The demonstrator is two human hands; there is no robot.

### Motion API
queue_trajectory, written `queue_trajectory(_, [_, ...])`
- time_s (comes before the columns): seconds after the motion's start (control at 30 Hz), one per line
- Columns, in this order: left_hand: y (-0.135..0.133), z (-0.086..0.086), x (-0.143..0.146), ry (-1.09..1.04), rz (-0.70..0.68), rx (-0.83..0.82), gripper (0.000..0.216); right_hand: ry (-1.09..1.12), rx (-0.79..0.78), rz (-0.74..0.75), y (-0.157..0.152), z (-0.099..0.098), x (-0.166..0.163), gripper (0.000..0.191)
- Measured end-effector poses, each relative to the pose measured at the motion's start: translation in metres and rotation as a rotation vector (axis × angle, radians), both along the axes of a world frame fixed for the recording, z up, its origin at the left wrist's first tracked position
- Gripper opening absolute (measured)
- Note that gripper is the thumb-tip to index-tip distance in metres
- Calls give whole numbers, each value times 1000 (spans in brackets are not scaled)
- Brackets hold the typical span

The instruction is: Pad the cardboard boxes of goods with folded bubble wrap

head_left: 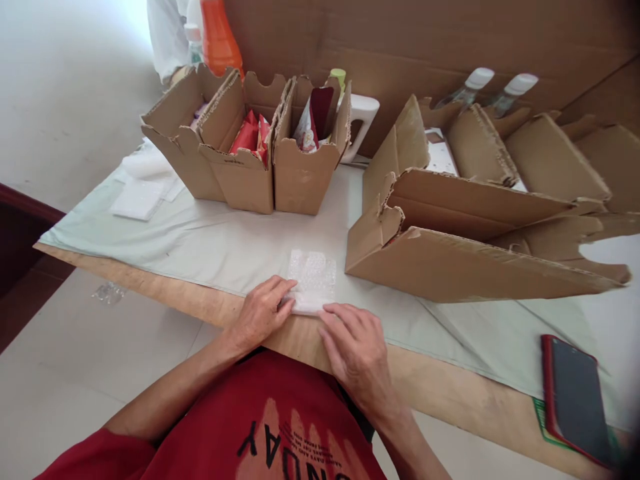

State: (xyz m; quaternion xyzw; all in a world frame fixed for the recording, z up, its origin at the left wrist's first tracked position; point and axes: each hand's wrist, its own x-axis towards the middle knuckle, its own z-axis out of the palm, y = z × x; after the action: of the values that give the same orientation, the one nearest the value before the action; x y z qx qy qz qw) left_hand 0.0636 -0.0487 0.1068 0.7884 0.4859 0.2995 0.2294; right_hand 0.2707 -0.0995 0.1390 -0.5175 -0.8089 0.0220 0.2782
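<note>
A small folded piece of bubble wrap (314,275) lies flat near the front edge of the table, its lower strip doubled over. At its left side, my left hand (263,310) grips the edge between thumb and fingers. My right hand (356,340) touches the lower right corner with its fingertips; its fingers are stretched out and the thumb stands apart, off the wrap. The undersides of both hands are hidden.
Three cardboard bins (245,183) stand at the back left, red packets (247,133) inside one. A larger divided cardboard box (450,263) is at right. More bubble wrap (137,199) lies far left. A phone (577,397) rests at the right front edge.
</note>
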Motion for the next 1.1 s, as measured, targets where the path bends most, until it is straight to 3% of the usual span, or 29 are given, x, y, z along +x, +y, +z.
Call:
queue_trajectory(0.17, [-8, 2, -7, 0, -13, 155, 30, -36, -78, 62, 9, -22, -2, 26])
queue_trajectory(0.33, [-19, 11, -13, -44, -152, 158, 28, 116, -215, 58, 6, -23, 8, 24])
queue_trajectory(0.5, [5, 2, 1, 22, 44, 89, 22, 49, -35, -73, 4, -18, 7, 27])
queue_trajectory(0.67, [10, 3, -1, 16, 137, 100, 23, -61, -109, 69, 27, -17, -16, 29])
queue_trajectory(0.73, [-3, 6, -6, -82, 191, 55, 26, 5, -150, 35, 36, -17, -20, 24])
queue_trajectory(0.83, [-28, 8, -8, -336, 280, -207, 34, 124, -124, -68, 37, -13, -21, 17])
queue_trajectory(0.93, [-44, 9, 2, -513, 215, -446, 42, 417, -192, -116, 20, -4, -25, 15])
queue_trajectory(1.0, [-46, 13, 14, -557, 145, -501, 41, 638, -328, -120, 6, 2, -26, 14])
queue_trajectory(1.1, [-41, 20, 27, -518, 96, -434, 32, 736, -457, -114, -10, 9, -15, 14])
